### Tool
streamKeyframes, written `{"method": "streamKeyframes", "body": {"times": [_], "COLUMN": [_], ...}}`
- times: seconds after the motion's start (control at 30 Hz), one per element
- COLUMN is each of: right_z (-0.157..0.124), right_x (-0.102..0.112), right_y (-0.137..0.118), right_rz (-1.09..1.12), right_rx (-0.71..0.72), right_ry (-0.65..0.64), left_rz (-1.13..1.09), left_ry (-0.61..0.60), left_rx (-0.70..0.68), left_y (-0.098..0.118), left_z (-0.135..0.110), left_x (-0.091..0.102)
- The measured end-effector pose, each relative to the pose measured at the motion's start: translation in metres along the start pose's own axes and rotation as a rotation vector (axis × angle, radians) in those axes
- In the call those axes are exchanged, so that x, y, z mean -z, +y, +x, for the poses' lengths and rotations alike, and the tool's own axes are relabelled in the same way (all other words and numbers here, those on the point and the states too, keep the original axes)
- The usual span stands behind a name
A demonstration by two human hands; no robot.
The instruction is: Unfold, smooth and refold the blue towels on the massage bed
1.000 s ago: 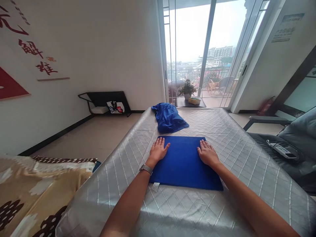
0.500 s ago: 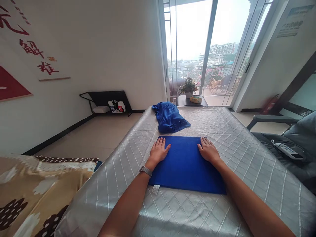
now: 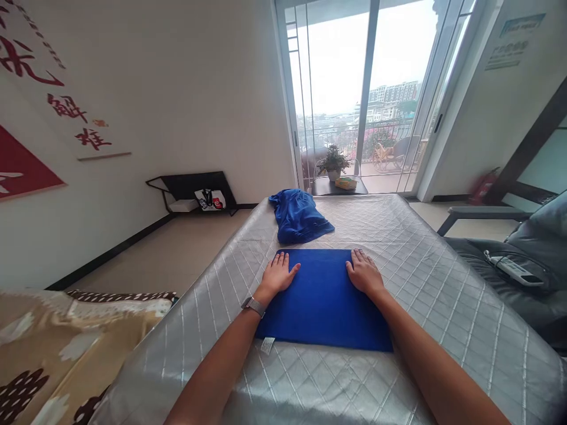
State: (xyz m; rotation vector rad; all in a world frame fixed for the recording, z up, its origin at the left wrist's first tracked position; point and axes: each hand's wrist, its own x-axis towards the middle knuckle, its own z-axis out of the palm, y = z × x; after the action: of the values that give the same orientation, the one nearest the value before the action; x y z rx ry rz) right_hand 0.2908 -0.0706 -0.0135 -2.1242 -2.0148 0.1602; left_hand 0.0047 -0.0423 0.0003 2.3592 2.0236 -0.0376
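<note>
A flat blue folded cloth (image 3: 325, 304) lies on the silver quilted bed cover (image 3: 336, 386), with a small white tag (image 3: 267, 345) sticking out at its near left corner. My left hand (image 3: 277, 274) rests open on the cloth's left edge, fingers pointing away from me. On the opposite edge my right hand (image 3: 365, 273) also lies flat with the fingers straight. Neither hand grips anything. Just beyond the folded piece sits a crumpled blue cloth (image 3: 297, 215), untouched by either hand.
A patterned brown blanket (image 3: 84, 348) is at the left. To the right stands a grey armchair (image 3: 482, 212) with a white power strip (image 3: 514, 268) on it. A potted plant (image 3: 333, 162) sits on a dark chair (image 3: 323, 187) before the sliding glass door (image 3: 365, 94).
The camera view has shifted slightly, so the scene sits a little further left and lower. Both hands remain flat on the folded cloth's side edges.
</note>
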Motion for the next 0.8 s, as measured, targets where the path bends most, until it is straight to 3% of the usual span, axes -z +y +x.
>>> {"method": "streamKeyframes", "body": {"times": [0.13,0.3,0.4,0.47,0.57,0.8], "right_z": [0.0,-0.003,-0.005,-0.004,-0.002,0.0], "right_x": [0.0,-0.003,-0.006,-0.007,-0.006,-0.001], "right_y": [-0.001,0.003,0.007,0.008,0.005,-0.001], "right_rz": [0.007,-0.034,-0.066,-0.06,-0.033,0.008], "right_rx": [0.0,0.029,0.065,0.065,0.043,-0.007], "right_ry": [0.012,0.035,0.025,0.028,0.027,0.008], "left_rz": [0.056,-0.105,-0.211,-0.247,-0.236,-0.135], "left_ry": [0.064,0.197,0.209,0.201,0.164,0.125], "left_rx": [-0.015,-0.373,-0.464,-0.448,-0.406,-0.223], "left_y": [0.049,0.147,0.179,0.181,0.163,0.075], "left_z": [0.005,0.009,0.012,0.016,0.02,0.023], "left_x": [0.012,0.002,-0.009,-0.015,-0.021,-0.019]}}
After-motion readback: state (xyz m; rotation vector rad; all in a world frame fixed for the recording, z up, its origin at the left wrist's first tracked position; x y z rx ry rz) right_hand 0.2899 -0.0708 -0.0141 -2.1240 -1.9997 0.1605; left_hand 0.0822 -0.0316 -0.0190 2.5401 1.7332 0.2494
